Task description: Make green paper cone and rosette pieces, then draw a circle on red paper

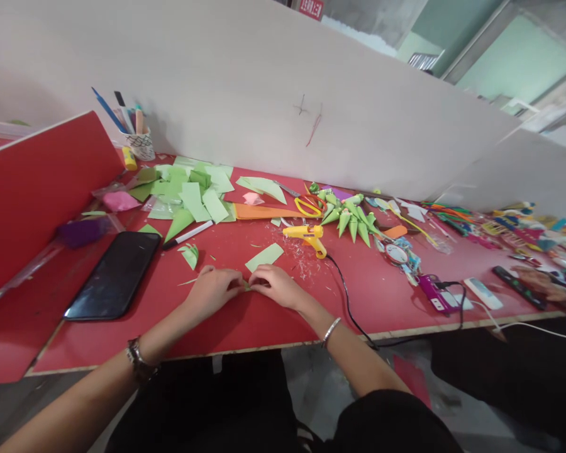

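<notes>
Close together over the red table [283,324], my left hand [217,288] and my right hand [274,284] pinch a small bit of green paper [246,286] between their fingertips. Most of that piece is hidden by the fingers. Just beyond my right hand lies a light green paper strip [265,257]. A small folded green piece [189,255] rests past my left hand. The yellow glue gun [309,236] lies on its side farther back, with thin white shreds around it. Behind it sits a cluster of green paper cones [351,217].
A black phone [116,275] lies at left beside a marker [188,234]. Green paper sheets [193,198] and yellow-handled scissors [309,206] are at the back. The glue gun's black cord [346,292] runs to the front edge. A purple power strip [436,294] and another person's hand [538,283] are at right.
</notes>
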Demonstrator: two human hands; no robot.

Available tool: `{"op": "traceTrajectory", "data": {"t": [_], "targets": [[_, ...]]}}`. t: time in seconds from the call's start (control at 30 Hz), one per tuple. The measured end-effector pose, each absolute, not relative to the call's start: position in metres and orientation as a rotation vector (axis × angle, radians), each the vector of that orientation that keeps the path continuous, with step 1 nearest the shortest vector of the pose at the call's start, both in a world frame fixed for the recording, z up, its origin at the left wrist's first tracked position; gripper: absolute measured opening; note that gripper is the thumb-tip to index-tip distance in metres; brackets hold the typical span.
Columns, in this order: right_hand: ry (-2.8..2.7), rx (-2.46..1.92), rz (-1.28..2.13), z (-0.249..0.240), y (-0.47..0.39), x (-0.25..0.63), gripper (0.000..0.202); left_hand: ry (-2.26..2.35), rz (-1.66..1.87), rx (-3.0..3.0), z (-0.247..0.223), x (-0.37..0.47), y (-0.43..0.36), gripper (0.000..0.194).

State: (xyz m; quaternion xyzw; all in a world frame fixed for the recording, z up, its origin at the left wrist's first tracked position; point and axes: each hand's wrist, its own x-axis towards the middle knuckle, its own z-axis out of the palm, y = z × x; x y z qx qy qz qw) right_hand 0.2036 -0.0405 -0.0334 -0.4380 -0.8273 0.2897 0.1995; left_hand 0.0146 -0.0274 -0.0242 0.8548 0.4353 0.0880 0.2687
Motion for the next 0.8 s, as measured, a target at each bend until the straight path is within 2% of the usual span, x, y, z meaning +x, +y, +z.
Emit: {"op": "traceTrajectory", "data": {"t": [0.1,0.27,0.43,0.67,0.8], "targets": [[-2.295,-1.177,0.764,-0.038,-0.043,0.206,0.003,1.143,0.191,2.218,-0.025,0.015,-0.020,0.019],[-2.426,-1.055,0.604,-0.042,-0.043,0.212,0.011,1.241,0.061,2.190,-0.022,0.017,-0.011,0.028],[-2.538,-1.021,0.508,-0.041,-0.044,0.213,0.012,1.229,0.092,2.255,-0.024,0.015,-0.012,0.022],[-2.724,-1.126,-0.028,-0.049,-0.050,0.204,0.024,1.101,0.179,2.454,-0.028,0.014,-0.015,0.017],[-2.767,-1.102,-0.201,-0.053,-0.052,0.203,0.024,1.079,0.143,2.451,-0.026,0.017,-0.018,0.016]]}}
